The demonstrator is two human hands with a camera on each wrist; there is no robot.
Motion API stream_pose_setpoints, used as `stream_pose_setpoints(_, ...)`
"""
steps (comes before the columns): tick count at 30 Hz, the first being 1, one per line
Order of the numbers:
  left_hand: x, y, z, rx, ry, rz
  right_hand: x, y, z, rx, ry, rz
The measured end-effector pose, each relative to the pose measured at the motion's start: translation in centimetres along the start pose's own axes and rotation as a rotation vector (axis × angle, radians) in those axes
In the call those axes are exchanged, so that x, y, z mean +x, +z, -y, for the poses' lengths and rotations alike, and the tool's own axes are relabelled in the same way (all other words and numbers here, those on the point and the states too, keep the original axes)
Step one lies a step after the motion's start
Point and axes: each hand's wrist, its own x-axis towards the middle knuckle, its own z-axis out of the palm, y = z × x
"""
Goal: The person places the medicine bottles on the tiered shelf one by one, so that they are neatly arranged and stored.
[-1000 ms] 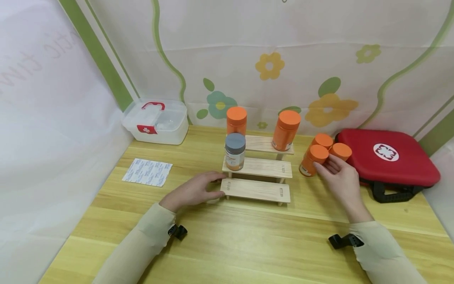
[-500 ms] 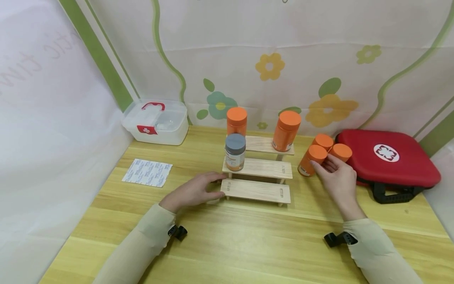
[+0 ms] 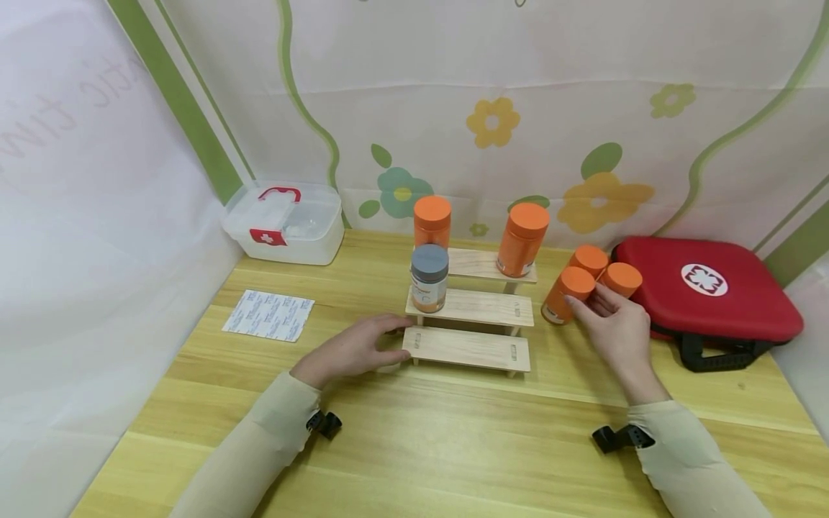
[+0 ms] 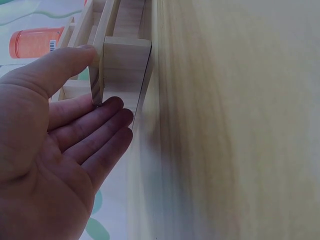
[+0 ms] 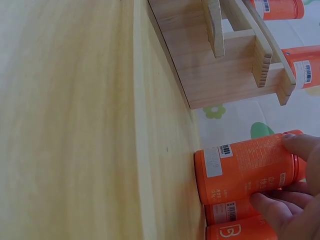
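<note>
My right hand (image 3: pixel 619 334) pinches the foremost orange bottle (image 3: pixel 558 301) near its orange lid, thumb on one side and fingers on the other. That bottle leans slightly in the head view; two more orange bottles, one behind (image 3: pixel 588 257) and one to the right (image 3: pixel 622 278), stand close to it. At the lowest step's left end, my left hand (image 3: pixel 356 349) holds the three-step wooden shelf (image 3: pixel 466 350), thumb at the board's edge and fingers around its end. A grey-lidded bottle (image 3: pixel 429 284) stands on the middle step, with orange bottles at left (image 3: pixel 432 221) and right (image 3: pixel 521 241) on the top step.
A red first-aid case (image 3: pixel 706 288) with a black handle lies right of the loose bottles. At the back left stands a clear first-aid box (image 3: pixel 291 226); a blue-printed white packet (image 3: pixel 269 315) lies before it. A flowered curtain (image 3: pixel 421 108) hangs behind the wooden table (image 3: pixel 414 446).
The foremost orange bottle has shifted slightly left in my right hand, its base moving toward the shelf, and the hand has moved a little left too. My left hand has stayed in place.
</note>
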Motion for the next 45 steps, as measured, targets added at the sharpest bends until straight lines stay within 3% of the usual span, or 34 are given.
stream_pose_setpoints(22,0.0,-0.01,-0.17,0.004,-0.019,0.001,-0.25,-0.18,-0.21,0.024,-0.043,0.022)
stream_pose_setpoints(45,0.06,0.04,-0.22,0.006,-0.021,-0.003,-0.66,-0.6,0.03,0.017,-0.035,0.026)
